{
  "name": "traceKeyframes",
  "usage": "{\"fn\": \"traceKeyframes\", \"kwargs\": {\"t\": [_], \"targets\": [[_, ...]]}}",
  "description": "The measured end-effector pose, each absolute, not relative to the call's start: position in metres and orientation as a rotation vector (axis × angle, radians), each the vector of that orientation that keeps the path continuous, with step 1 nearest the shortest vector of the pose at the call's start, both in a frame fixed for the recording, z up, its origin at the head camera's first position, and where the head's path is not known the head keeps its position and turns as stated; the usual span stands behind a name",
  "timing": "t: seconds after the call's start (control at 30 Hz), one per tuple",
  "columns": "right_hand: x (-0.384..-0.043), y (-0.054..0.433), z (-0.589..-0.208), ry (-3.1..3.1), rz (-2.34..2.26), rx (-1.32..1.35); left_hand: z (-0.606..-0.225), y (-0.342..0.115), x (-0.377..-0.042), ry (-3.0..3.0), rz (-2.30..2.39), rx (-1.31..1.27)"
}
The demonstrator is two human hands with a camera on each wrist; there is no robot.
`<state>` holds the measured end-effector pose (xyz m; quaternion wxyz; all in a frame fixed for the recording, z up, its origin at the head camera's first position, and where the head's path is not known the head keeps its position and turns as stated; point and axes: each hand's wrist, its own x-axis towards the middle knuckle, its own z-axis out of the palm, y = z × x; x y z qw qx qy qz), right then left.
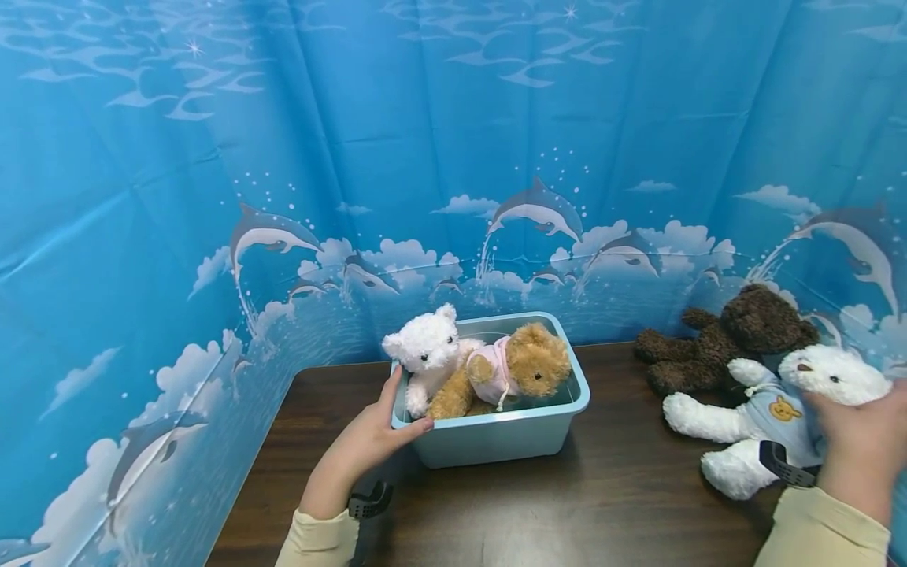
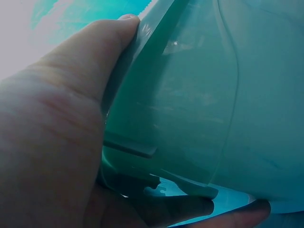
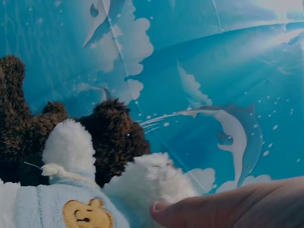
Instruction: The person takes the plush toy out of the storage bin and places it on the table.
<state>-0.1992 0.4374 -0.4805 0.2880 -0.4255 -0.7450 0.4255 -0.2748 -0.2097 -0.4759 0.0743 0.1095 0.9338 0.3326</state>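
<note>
My left hand (image 1: 372, 437) holds the left end of a light blue plastic bin (image 1: 496, 442). In the left wrist view the thumb lies along the rim and the fingers reach round the wall. Inside the bin are a white teddy bear (image 1: 432, 346) and a tan teddy bear (image 1: 534, 362) in a pink hoodie. At the right, my right hand (image 1: 860, 441) is at the head and neck of a white teddy bear (image 1: 740, 417) in a light blue top. The thumb touches its fur in the right wrist view; the other fingers are hidden.
A dark brown teddy bear (image 1: 761, 319) lies just behind the white one, close to the backdrop. The brown wooden table (image 1: 602, 512) meets a blue dolphin-print curtain (image 1: 439, 157) at the back and left.
</note>
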Motion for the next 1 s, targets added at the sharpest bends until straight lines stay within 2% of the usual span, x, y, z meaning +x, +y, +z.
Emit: {"fn": "traceKeyframes", "kwargs": {"t": [0.33,0.77,0.87,1.0], "targets": [[-0.2,0.419,-0.464,-1.836,1.224,-1.165,-0.476,-0.21,-0.274,2.787,1.027,0.328],[-0.179,0.376,-0.4,-1.73,1.266,-1.295,-0.478,-0.211,-0.276,2.798,1.027,0.324],[-0.174,0.356,-0.392,-1.717,1.177,-1.221,-0.478,-0.21,-0.274,2.801,1.029,0.316],[-0.17,0.324,-0.381,-1.675,1.005,-0.987,-0.478,-0.207,-0.273,2.803,1.031,0.314]]}}
